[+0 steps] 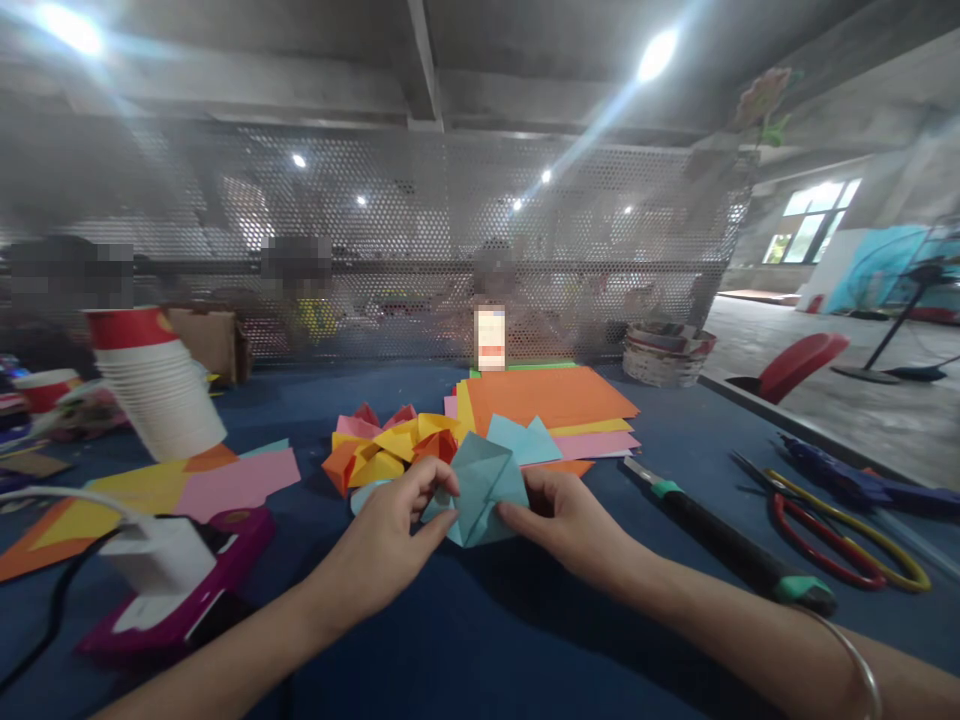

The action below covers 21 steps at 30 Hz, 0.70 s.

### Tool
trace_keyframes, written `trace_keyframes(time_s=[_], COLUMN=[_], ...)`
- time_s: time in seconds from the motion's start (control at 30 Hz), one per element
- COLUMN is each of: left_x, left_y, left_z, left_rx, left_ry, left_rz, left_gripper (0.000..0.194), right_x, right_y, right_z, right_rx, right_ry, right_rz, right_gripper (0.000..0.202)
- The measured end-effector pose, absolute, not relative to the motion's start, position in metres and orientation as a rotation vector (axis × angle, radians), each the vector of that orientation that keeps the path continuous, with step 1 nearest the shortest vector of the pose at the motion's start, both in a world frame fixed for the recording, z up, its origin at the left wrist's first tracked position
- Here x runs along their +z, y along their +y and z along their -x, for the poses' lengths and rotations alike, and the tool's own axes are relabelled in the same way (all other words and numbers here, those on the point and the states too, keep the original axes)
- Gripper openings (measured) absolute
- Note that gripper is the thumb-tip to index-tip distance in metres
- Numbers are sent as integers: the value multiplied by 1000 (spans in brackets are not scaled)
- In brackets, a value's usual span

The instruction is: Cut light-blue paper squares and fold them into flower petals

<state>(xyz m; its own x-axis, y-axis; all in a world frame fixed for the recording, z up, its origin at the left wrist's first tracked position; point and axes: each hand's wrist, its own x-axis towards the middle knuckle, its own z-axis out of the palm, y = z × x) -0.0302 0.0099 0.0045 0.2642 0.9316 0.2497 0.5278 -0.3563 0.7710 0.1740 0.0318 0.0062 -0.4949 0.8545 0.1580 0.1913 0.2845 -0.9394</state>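
Between my two hands, just above the blue tabletop, is a folded piece of light-blue paper (480, 490) with several creases and flaps. My left hand (409, 515) pinches its left edge between thumb and fingers. On the other side my right hand (559, 510) grips the right edge, thumb in front and fingers behind. Behind the left hand sits a cluster of folded paper pieces (390, 445) in yellow, orange and pink. Another light-blue folded paper (521, 437) lies just beyond the one I hold, at the front of a stack of coloured sheets (555, 395), orange on top.
At right lie a black-handled tool with a metal tip (735, 540), scissors (847, 540) and a blue glue gun (847, 470). At left are a purple power strip (232, 550) with a white plug, coloured sheets (232, 480) and stacked paper cups (157, 390). A woven basket (667, 355) stands by the mesh partition.
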Motion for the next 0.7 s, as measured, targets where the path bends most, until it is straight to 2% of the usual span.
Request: trace_keyframes(time_s=[0.27,0.53,0.7], left_x=[5,4,3], left_y=[11,12,10], left_z=[32,33,32], left_rx=[985,1019,1021], left_ry=[1260,1236,1212], left_rz=[-2046,-2088,-2067], left_gripper=[15,17,19], right_x=[8,6,7], right_y=[35,35,34], right_z=[-175,-176,-175], right_rx=[1425,1487,1482], right_ry=[-1804,-1748,-1739], right_rz=[883,896,949], right_gripper=[16,22,16])
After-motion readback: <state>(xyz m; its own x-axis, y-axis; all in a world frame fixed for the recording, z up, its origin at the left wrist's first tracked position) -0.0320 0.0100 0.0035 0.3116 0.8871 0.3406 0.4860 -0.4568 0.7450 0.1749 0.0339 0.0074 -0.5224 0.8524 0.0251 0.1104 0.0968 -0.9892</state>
